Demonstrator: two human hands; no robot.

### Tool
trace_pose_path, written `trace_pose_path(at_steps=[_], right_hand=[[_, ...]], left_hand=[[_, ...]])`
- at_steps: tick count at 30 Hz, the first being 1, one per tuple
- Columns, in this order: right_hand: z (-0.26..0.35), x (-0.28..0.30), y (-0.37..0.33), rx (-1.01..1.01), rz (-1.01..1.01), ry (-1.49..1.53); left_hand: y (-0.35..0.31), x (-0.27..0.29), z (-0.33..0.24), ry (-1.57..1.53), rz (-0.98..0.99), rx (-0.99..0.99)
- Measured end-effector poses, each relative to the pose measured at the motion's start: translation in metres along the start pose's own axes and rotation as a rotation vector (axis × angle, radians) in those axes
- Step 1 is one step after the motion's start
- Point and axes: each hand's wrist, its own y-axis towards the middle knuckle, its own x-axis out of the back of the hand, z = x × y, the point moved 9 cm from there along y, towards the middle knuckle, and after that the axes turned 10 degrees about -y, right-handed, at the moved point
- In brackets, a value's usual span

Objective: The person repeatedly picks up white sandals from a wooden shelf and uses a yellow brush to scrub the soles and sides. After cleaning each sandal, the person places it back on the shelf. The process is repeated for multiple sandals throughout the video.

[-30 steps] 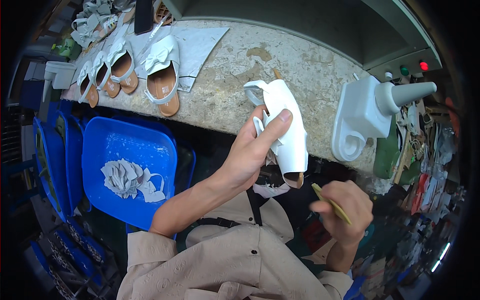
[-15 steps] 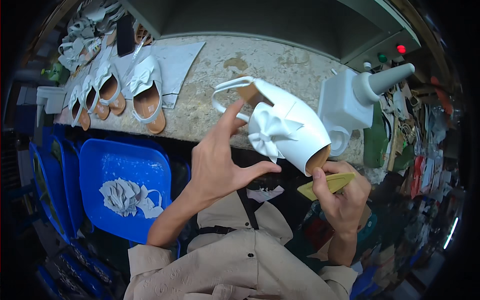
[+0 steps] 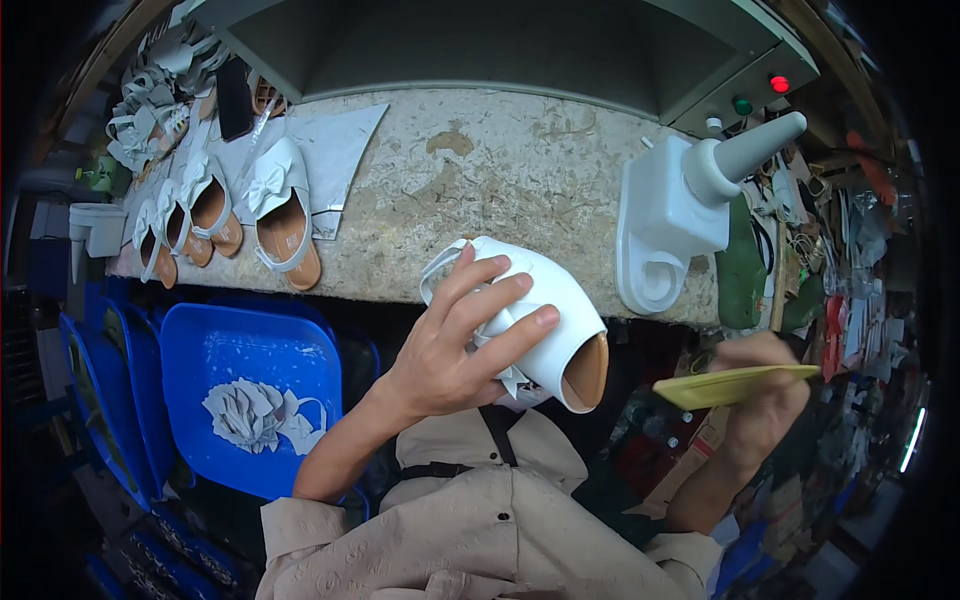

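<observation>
A white peep-toe sandal (image 3: 562,312) with a tan inside hangs at the bench's front edge, tilted, with its open toe facing right and toward me. My left hand (image 3: 435,350) is wrapped over its upper, fingers spread across the side and hiding most of the bow. To the right, apart from the sandal, my right hand (image 3: 765,415) grips a flat yellow-green pointed piece (image 3: 712,388), perhaps a scraper. Motion blurs those fingers a little.
Several finished-looking white bow sandals (image 3: 285,225) line the bench's left side near a phone (image 3: 235,98). A white container with a grey cone (image 3: 670,205) stands right. A grey cabinet (image 3: 450,90) borders the back; a blue chair (image 3: 255,340) with white cut pieces is at left.
The sandal has come down toward me, and my left hand has closed over it. My right hand has let go of the toe and moved right with the yellow-green piece.
</observation>
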Motion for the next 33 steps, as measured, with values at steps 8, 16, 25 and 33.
trace_pose_path(at_steps=[8, 16, 25, 33], right_hand=[[0.009, -0.027, 0.001, 0.22, 0.044, 0.274], [0.021, -0.033, 0.003, 0.299, 0.096, 0.161], [-0.003, -0.026, 0.009, 0.028, 0.131, 0.429], [-0.014, -0.041, 0.017, -0.177, 0.147, 0.441]], left_hand=[[-0.003, 0.002, -0.005, 0.009, -0.011, -0.081], [-0.002, 0.005, -0.007, 0.092, 0.027, -0.081], [-0.005, 0.007, -0.011, 0.161, 0.035, -0.117], [-0.009, 0.008, -0.015, 0.215, 0.063, -0.189]])
